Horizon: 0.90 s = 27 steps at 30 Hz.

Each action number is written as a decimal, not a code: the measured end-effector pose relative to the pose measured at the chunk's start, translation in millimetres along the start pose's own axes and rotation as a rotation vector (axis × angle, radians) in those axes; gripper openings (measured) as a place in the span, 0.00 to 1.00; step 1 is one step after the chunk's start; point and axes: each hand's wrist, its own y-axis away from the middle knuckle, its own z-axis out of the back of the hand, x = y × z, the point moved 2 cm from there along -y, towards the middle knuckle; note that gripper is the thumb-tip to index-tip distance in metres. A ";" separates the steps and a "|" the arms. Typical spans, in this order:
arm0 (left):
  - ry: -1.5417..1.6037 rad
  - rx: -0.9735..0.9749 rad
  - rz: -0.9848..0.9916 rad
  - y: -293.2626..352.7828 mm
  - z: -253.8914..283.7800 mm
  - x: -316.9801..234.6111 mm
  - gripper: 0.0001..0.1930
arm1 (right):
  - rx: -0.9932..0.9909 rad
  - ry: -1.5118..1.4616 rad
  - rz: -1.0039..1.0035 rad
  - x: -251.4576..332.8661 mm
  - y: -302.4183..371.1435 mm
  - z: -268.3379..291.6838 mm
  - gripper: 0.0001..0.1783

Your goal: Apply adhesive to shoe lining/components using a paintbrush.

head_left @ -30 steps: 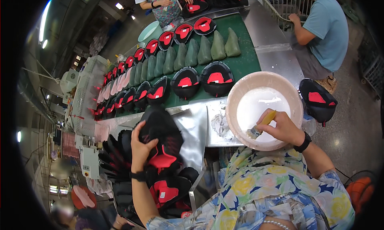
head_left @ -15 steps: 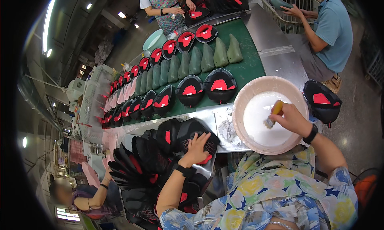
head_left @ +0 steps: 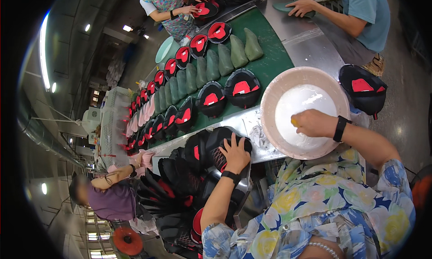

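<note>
My right hand point(head_left: 316, 123) is closed round a brush point(head_left: 294, 122), of which only a bit of yellow handle shows; its bristles are hidden. Below it is white liquid point(head_left: 292, 101) in a wide pale pink basin point(head_left: 270, 85). My left hand point(head_left: 236, 156) lies with fingers spread on a black shoe upper point(head_left: 219, 144) with red lacing marks. That upper rests at the edge of a heap of black and red shoe uppers point(head_left: 173, 173).
A green conveyor belt point(head_left: 281, 52) carries rows of black uppers with red insides and green shoe lasts point(head_left: 213, 65). Another upper point(head_left: 363, 90) sits right of the basin. Co-workers are at the far side, the right point(head_left: 366, 15) and the left point(head_left: 112, 200).
My right hand has turned over, and the brush's bristles no longer show. My left hand still lies on the upper. The whole view has shifted, and the right co-worker has lowered a green last.
</note>
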 end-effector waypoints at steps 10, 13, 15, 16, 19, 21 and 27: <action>-0.163 0.281 -0.311 25.1 26.3 -9.5 0.45 | -0.195 -0.204 -0.193 -7.5 34.3 27.9 0.14; -0.143 0.263 -0.310 29.1 25.2 -12.5 0.44 | -0.103 -0.241 -0.183 1.1 27.7 21.7 0.14; -0.142 0.245 -0.356 24.5 26.5 -6.5 0.43 | -0.112 -0.239 -0.176 -0.3 24.1 18.5 0.13; -0.134 0.224 -0.402 22.6 28.5 -6.6 0.43 | -0.118 -0.232 -0.171 -1.5 23.0 17.3 0.13; 0.158 0.155 -0.320 0.4 25.0 8.4 0.35 | -0.086 -0.250 -0.199 -0.7 24.3 24.6 0.15; 0.449 -0.092 -0.245 -33.1 32.9 8.7 0.28 | -0.101 -0.259 -0.209 -4.7 27.1 26.8 0.15; 1.505 -0.091 0.449 -167.2 16.1 4.0 0.33 | -0.184 -0.281 -0.229 -7.8 41.0 28.3 0.15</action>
